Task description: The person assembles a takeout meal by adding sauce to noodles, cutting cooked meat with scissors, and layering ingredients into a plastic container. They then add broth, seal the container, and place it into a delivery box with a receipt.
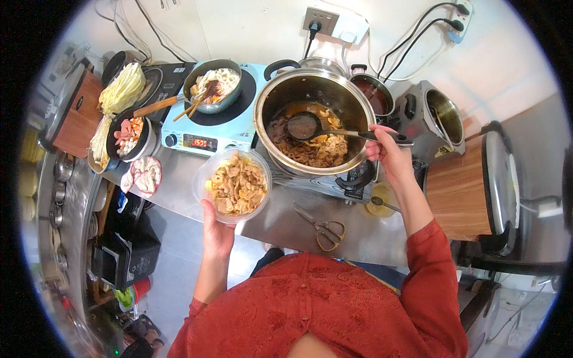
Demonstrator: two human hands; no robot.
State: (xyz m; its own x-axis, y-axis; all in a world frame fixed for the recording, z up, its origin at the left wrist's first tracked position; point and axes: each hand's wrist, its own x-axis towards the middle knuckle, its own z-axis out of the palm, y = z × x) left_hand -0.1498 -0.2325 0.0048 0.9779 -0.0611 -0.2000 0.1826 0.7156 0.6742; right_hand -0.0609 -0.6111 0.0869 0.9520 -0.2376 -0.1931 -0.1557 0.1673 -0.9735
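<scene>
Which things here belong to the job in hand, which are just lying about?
In use:
- clear bowl of meat pieces, in left hand
- black-handled ladle, in right hand
- large steel pot under the ladle

Apparently just lying about:
- scissors
- pink-edged cloth
- cabbage

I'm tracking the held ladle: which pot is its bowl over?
The large steel pot at the centre, beneath the ladle in the right hand. It's wider than the wooden-handled pan and the small red-filled pot.
</scene>
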